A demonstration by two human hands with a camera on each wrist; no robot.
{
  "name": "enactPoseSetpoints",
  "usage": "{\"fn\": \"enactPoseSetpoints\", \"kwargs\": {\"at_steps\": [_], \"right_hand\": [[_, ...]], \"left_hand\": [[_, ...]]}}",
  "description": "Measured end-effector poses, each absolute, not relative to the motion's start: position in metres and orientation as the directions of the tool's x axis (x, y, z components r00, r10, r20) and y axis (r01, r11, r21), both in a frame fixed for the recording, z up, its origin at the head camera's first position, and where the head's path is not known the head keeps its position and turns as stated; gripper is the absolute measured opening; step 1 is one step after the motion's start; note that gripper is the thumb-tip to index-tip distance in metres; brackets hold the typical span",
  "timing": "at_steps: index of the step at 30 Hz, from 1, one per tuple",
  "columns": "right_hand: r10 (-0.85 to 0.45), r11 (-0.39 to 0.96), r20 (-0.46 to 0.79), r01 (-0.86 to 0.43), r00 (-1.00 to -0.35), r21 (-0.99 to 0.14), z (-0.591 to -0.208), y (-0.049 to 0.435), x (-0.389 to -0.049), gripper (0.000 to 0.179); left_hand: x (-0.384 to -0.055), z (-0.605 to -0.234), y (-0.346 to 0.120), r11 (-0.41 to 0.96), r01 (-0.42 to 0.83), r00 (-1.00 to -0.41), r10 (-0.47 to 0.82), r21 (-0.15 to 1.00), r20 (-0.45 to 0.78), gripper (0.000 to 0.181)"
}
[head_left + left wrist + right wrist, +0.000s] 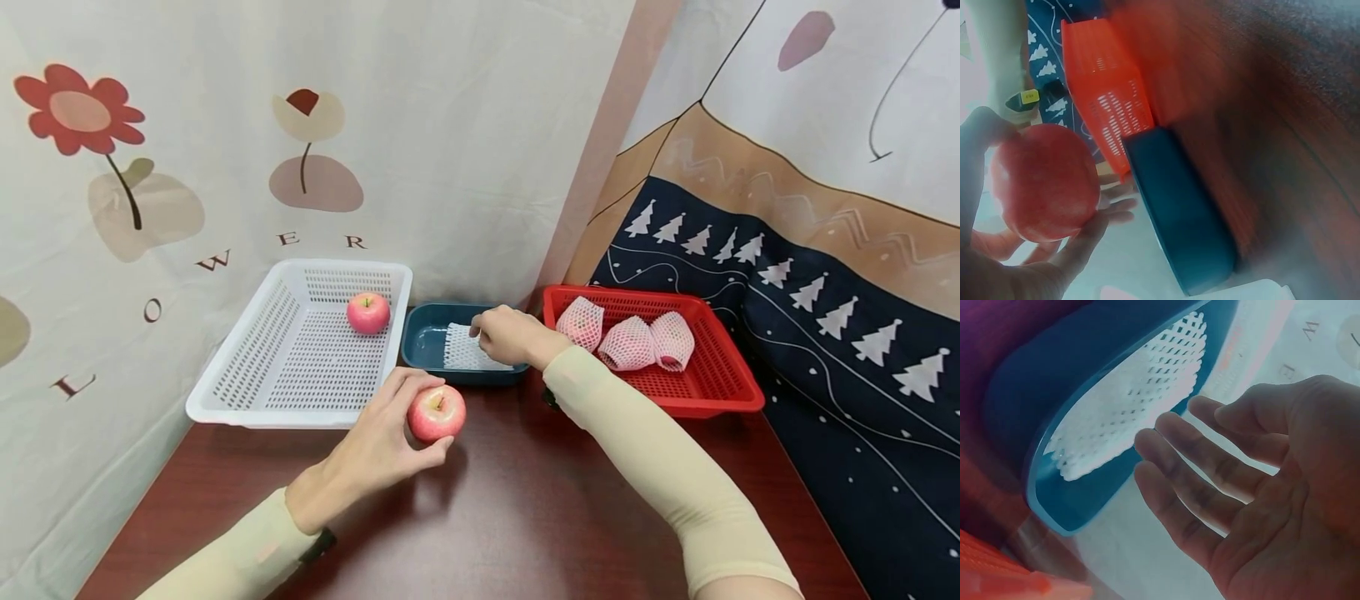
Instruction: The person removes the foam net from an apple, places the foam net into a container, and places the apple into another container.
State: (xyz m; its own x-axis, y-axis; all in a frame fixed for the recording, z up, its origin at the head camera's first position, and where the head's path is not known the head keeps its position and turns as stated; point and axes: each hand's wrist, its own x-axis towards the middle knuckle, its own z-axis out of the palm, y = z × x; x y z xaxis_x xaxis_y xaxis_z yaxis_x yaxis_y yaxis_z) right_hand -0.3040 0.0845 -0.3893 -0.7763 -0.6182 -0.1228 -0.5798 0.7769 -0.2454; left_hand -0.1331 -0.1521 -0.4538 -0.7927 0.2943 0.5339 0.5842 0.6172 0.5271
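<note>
My left hand [378, 437] grips a red apple [437, 413] above the table, thumb below it and fingers around its far side. The apple [1046, 182] is bare, and in the left wrist view it sits between thumb and fingers. Over the teal tray [426, 350] hovers my right hand [513, 333]. Its fingers [1175, 459] are loosely bent with nothing between them, beside white foam fruit nets [1141, 394] lying flat in the tray. Whether a fingertip touches the nets is hard to tell.
At the left, a white basket [247, 350] holds one bare apple [368, 313]. The red basket [720, 367] at the right holds several net-wrapped apples [628, 343]. All stand on a dark red-brown table [525, 500], with curtains behind and at the right.
</note>
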Motion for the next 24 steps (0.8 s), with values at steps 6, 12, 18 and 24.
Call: {"fn": "enactPoseSetpoints", "kwargs": {"at_steps": [6,12,18,24], "right_hand": [[-0.634,0.757,-0.06,-0.602,-0.771,-0.253,-0.389,0.09,-0.299,0.036],[-0.63,0.753,-0.058,-0.592,-0.774,-0.286,-0.389,0.096,-0.291,0.039],[-0.633,0.751,-0.038,-0.6,-0.774,-0.276,-0.391,0.099,-0.285,0.039],[-0.64,0.743,-0.014,-0.614,-0.768,-0.267,-0.393,0.1,-0.279,0.039]], "left_hand": [[-0.135,-0.451,-0.152,0.597,0.591,-0.793,0.307,0.543,0.525,0.075],[-0.135,-0.448,-0.153,0.6,0.582,-0.801,0.305,0.549,0.515,0.074],[-0.136,-0.445,-0.154,0.6,0.582,-0.799,0.298,0.548,0.522,0.073],[-0.138,-0.441,-0.156,0.597,0.581,-0.799,0.289,0.553,0.528,0.075]]}}
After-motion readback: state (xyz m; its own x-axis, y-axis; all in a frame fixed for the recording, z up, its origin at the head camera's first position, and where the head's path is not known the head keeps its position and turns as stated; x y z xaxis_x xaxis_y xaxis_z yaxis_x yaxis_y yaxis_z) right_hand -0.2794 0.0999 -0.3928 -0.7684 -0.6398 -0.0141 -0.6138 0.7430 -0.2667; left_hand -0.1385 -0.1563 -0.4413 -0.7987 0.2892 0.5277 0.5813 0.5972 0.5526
